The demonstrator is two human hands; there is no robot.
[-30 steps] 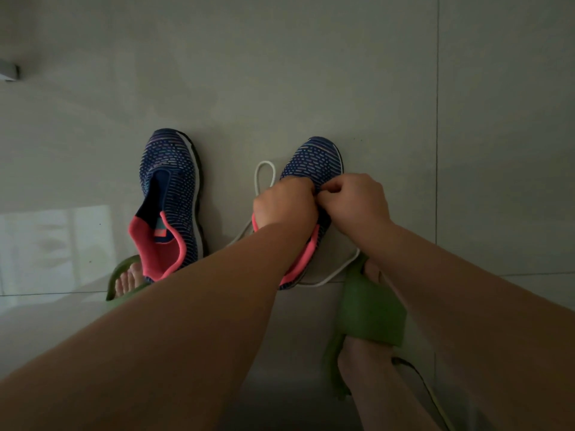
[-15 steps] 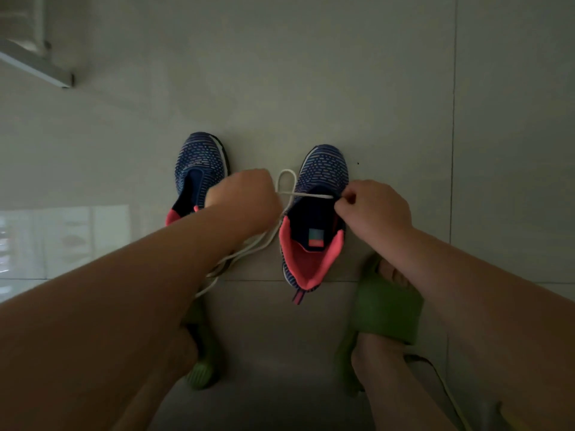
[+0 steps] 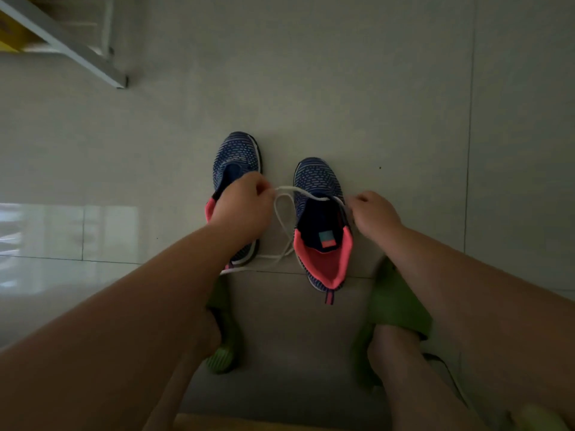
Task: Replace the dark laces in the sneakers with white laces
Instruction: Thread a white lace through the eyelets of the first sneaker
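Left hand (image 3: 245,206) and right hand (image 3: 371,213) each pinch the white lace (image 3: 298,191), stretched across right sneaker (image 3: 322,231).

The left hand (image 3: 245,206) and right hand (image 3: 371,213) are drawing apart from over the right sneaker (image 3: 322,225), stretching the white lace (image 3: 294,191) across its opening, with slack now trailing between the shoes.

Large pale grey floor tiles (image 3: 357,88) are filling the dim room, thin grout lines (image 3: 469,150) running between them. At the floor's left edge a bright window reflection (image 3: 68,231) is glowing. A pale metal frame (image 3: 71,48) is slanting across the top-left corner.
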